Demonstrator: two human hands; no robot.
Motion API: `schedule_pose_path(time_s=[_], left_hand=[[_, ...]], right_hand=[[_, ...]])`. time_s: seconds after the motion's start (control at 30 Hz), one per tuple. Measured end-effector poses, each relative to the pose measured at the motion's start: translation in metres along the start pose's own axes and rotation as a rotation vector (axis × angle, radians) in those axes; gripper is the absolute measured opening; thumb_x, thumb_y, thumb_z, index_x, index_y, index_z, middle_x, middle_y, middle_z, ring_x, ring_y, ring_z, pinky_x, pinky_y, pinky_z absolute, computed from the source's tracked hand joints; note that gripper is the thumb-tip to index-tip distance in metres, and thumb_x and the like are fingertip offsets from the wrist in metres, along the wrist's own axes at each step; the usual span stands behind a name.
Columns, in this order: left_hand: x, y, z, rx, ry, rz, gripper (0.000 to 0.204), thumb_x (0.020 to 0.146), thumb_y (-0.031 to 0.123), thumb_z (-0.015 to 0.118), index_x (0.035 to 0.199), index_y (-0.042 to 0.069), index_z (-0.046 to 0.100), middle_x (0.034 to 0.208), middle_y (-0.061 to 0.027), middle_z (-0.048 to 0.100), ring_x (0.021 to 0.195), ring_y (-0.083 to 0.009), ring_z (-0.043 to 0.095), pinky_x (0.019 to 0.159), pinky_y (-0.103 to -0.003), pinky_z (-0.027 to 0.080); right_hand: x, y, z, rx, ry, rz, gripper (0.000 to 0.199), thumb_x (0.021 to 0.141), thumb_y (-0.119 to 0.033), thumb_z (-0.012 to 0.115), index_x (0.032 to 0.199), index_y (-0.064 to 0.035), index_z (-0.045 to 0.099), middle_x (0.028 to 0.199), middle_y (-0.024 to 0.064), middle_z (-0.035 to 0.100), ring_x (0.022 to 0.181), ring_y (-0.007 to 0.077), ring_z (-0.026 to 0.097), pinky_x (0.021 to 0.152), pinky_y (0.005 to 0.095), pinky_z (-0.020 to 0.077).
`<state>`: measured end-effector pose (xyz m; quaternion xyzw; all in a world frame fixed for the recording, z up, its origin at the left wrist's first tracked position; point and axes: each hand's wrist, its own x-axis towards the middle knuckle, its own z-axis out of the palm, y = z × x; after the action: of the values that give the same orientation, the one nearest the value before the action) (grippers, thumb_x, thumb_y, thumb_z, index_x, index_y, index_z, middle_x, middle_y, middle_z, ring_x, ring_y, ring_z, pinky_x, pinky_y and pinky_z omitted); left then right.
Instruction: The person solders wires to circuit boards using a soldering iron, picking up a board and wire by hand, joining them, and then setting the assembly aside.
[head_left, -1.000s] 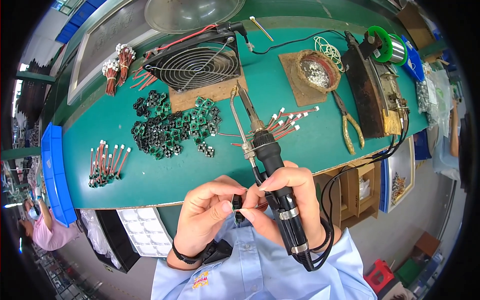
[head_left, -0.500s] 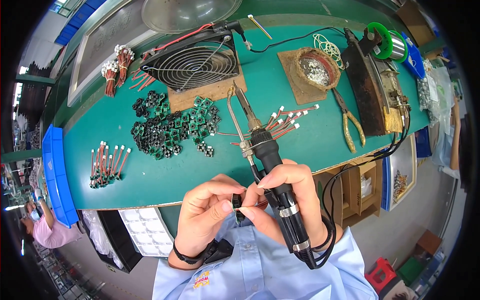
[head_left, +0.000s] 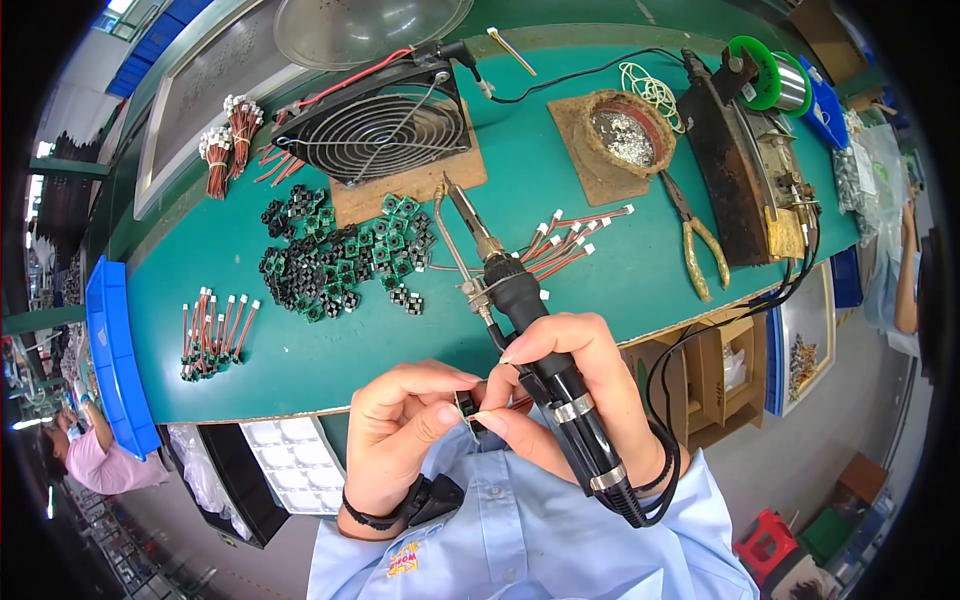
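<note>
My left hand (head_left: 392,425) pinches a small circuit board (head_left: 467,406) with a black part on it, just off the table's near edge. In my right hand (head_left: 600,400) lies a black soldering iron (head_left: 519,298) with a thin metal tube clamped alongside. Its tip points away from me, toward the fan. The right thumb and a fingertip also meet at the board, where a bit of reddish wire shows; the exact joint is too small to make out. Beyond the hands lie a pile of small circuit boards (head_left: 330,262) and loose wire leads with white plugs (head_left: 570,245).
A black fan (head_left: 375,135) stands at the back. To its right are a pot of solder scraps (head_left: 625,135), pliers (head_left: 700,245), an iron stand (head_left: 735,170) and a solder wire spool (head_left: 790,85). Wired boards (head_left: 212,340) sit left, near a blue tray (head_left: 120,350). Cables hang right.
The soldering iron's tip has swung a little left and toward me. Both hands have shifted slightly, still together at the circuit board, which is tilted a little differently.
</note>
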<state>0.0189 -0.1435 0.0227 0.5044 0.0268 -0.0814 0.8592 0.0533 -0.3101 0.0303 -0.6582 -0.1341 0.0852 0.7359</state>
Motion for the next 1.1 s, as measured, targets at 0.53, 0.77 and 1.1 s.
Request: schedule_pose_path(time_s=[0.53,0.77,1.1], left_hand=[[0.001,-0.007,0.003,-0.025,0.032,0.056,0.016,0.082,0.003,0.061,0.097,-0.003,0.057,0.096,-0.0150,0.060,0.087,-0.0227,0.061,0.076,-0.033,0.049],[-0.001,-0.009,0.004,-0.010,0.058,0.090,0.015,0.081,0.002,0.062,0.095,-0.003,0.058,0.094,-0.0153,0.060,0.083,-0.0217,0.061,0.073,-0.031,0.049],[0.000,-0.012,-0.001,0.001,0.030,0.078,0.015,0.081,0.002,0.063,0.095,-0.003,0.058,0.094,-0.0161,0.060,0.081,-0.0211,0.061,0.071,-0.030,0.049]], right_hand=[[0.010,-0.010,-0.009,-0.221,-0.058,-0.232,0.049,0.066,0.005,0.072,0.104,-0.0095,0.046,0.078,-0.0010,0.062,0.074,0.0128,0.059,0.078,0.0275,0.0343],[0.011,-0.014,-0.013,-0.205,-0.061,-0.264,0.046,0.066,0.005,0.071,0.103,-0.0105,0.049,0.078,-0.0018,0.062,0.072,0.0132,0.060,0.080,0.0301,0.0335],[0.009,-0.012,-0.019,-0.171,-0.113,-0.256,0.038,0.072,0.000,0.065,0.105,-0.0114,0.050,0.090,-0.0029,0.059,0.075,0.0146,0.058,0.079,0.0321,0.0320]])
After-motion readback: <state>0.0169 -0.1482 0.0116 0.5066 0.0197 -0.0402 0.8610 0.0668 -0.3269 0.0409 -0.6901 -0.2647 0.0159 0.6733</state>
